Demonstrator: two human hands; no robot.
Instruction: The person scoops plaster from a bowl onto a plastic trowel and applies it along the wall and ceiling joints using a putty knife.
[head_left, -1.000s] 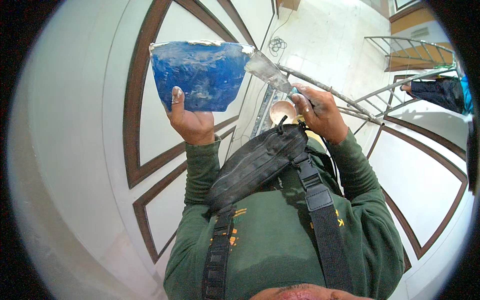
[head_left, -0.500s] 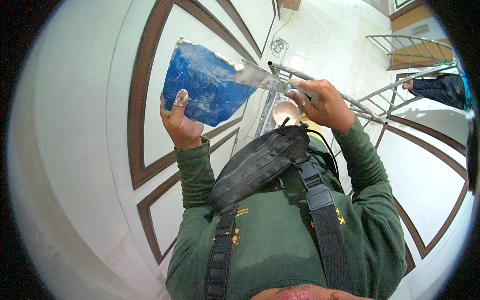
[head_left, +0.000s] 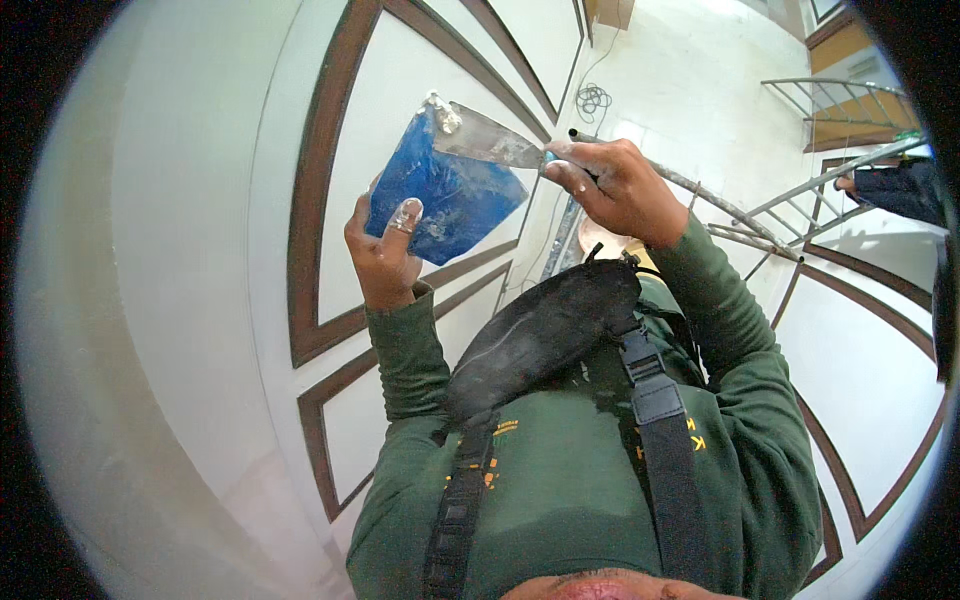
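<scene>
My left hand [head_left: 385,245] grips a blue plastic board [head_left: 450,205] smeared with pale putty, thumb over its face and fingers behind it. A white lump of putty [head_left: 445,117] sits at its top corner. My right hand [head_left: 620,190] holds a putty knife by its handle, partly hidden in my fingers. The metal blade [head_left: 490,138] lies across the upper part of the board, its broad end at the putty. Below my right hand, a pale round container [head_left: 597,232] is partly hidden by a black bag [head_left: 540,335] strapped to my chest.
Metal scaffold rails [head_left: 730,210] and a ladder-like frame [head_left: 830,95] stand at the right, where another person's dark-clad leg [head_left: 890,190] shows. Walls with brown-trimmed panels [head_left: 330,200] flank me. A coiled cable [head_left: 592,102] lies on the pale floor [head_left: 675,80].
The blue board has turned and tilted, its left corner now higher. My right hand and knife have moved up, the blade shifting leftward along the board's top edge to that corner.
</scene>
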